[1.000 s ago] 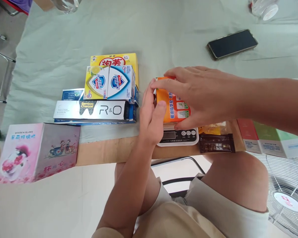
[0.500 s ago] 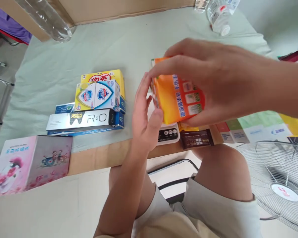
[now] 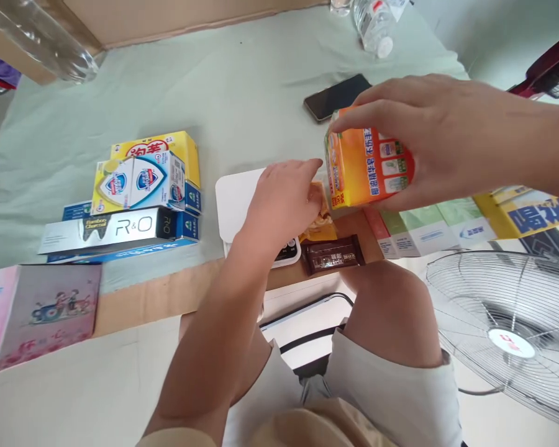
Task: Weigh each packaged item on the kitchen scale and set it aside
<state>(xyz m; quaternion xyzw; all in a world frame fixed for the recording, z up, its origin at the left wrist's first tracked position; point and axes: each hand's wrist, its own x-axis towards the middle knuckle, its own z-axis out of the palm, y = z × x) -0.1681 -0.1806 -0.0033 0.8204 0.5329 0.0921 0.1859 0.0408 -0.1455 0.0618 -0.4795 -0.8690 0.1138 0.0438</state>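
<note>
My right hand (image 3: 419,139) grips an orange-and-yellow soap pack (image 3: 349,161) from its right side, thumb below and fingers over the top, above the table's right part. My left hand (image 3: 284,198) is palm down, its fingers apart and slightly bent, with nothing seen in them. It hovers over a white kitchen scale (image 3: 235,192), covering the scale's middle and part of its button panel. By its fingertips lies a yellow snack packet (image 3: 321,226), partly hidden. In front of that packet is a dark brown wrapped bar (image 3: 333,253).
A phone (image 3: 335,98) lies behind the soap pack. Stacked boxes, including a silver toothpaste box (image 3: 107,230) and a white soap box (image 3: 144,180), are at left. A pink box (image 3: 51,310) sits at the front-left edge. Plastic bottles (image 3: 372,28) stand behind; a fan (image 3: 512,341) is at right.
My left hand has let go of the soap pack and moved down over the scale. My right hand has carried the pack rightward. The phone has come into sight, and the view has shifted.
</note>
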